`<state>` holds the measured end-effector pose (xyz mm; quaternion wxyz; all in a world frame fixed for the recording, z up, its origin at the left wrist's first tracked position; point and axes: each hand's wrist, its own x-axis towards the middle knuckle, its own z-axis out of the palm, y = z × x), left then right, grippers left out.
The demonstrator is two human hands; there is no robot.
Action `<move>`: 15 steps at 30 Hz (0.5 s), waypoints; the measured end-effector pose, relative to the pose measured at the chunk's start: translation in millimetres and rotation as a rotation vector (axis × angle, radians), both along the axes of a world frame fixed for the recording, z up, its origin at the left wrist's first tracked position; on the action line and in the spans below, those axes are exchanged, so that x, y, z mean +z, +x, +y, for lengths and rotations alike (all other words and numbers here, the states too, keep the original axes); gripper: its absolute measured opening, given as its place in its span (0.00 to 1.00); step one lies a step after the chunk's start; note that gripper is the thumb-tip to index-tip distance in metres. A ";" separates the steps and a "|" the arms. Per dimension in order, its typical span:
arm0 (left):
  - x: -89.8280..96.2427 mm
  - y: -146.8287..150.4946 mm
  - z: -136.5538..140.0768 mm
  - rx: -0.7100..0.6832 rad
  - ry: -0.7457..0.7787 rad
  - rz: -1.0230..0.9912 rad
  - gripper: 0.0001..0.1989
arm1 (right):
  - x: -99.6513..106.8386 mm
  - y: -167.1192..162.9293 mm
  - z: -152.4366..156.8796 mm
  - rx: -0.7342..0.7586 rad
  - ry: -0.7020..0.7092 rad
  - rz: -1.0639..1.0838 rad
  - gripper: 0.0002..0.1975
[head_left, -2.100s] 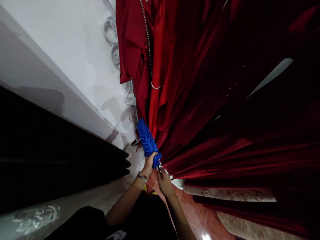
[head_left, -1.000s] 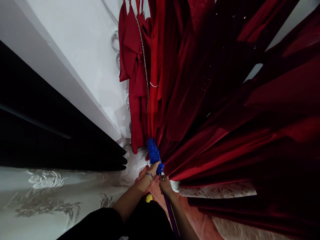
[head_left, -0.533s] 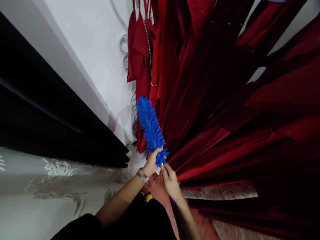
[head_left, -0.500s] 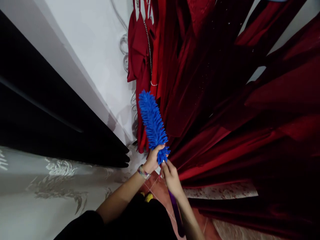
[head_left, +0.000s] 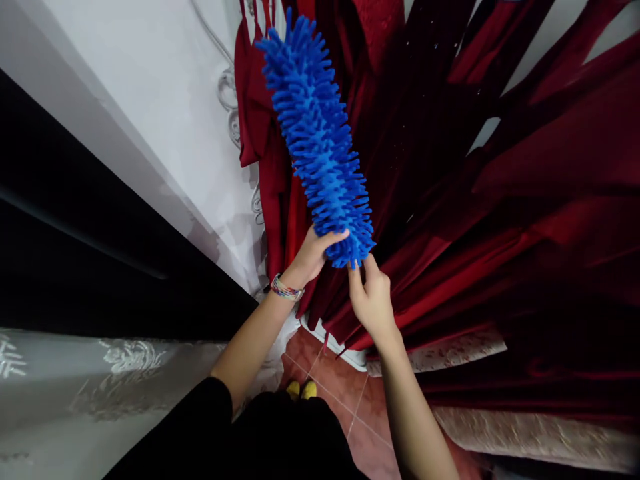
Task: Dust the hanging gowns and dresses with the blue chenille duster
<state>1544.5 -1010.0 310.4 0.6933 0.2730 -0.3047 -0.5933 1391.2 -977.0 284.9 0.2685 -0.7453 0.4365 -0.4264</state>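
- Left hand (head_left: 311,257): fingers were hidden behind the duster (head_left: 323,153).
- Right hand (head_left: 374,300): fingertips were partly covered at the duster's base.
- Dress (head_left: 253,127): the duster masked part of it.
- Gowns (head_left: 560,167): cut off by the right edge.
- Black cloth (head_left: 90,220): cut off by the left edge.
- Shoes (head_left: 309,390): partly hidden by clothing (head_left: 295,440).

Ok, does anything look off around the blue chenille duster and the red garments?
Nothing looks spilled, and the blue chenille duster shows no visible damage. One minor oddity: a thin red strip dangles loose over the white base below the hanging red garments.
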 end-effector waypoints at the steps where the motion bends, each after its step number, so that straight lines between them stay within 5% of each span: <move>1: 1.4 0.9 -7.1 0.036 -0.027 -0.006 0.21 | -1.2 2.7 -3.7 -0.053 -0.029 0.053 0.16; 7: -30.2 -27.2 -50.3 0.177 0.109 0.013 0.18 | -37.4 23.4 -17.5 -0.261 0.032 0.278 0.18; 15: -153.1 -54.0 -31.9 0.056 0.392 0.013 0.20 | -138.7 4.9 17.2 -0.242 0.351 0.148 0.22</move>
